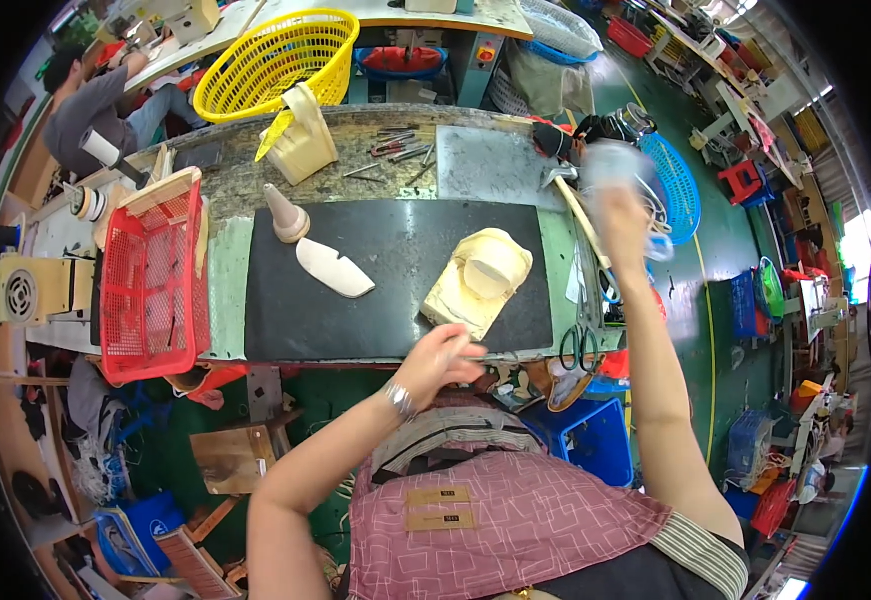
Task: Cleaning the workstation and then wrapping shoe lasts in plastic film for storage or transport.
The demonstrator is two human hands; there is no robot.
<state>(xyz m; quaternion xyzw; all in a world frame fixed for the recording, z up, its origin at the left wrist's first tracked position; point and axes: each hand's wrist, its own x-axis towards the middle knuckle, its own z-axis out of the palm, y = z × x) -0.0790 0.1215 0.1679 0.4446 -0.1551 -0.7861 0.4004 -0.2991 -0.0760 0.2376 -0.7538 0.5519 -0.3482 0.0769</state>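
My left hand (438, 368), with a watch on its wrist, is at the table's near edge by the lower corner of a cream moulded block (484, 272). Its fingers are curled together around something small and pale that I cannot make out. Off to the right, my right hand (624, 225) is smeared by motion and grips a clear, whitish container (616, 165) above the table's right end. The block has a rounded raised part and lies on a black mat (386, 225). Also on the mat are a flat white curved piece (334, 268) and a pale cone (286, 215).
A red basket (156, 275) stands left of the mat, a yellow basket (281, 60) beyond. Behind the mat are loose metal tools (401, 148) and a wooden holder (301, 145). A hammer (581, 215) and scissors (578, 348) lie right. A person (106, 110) sits far left.
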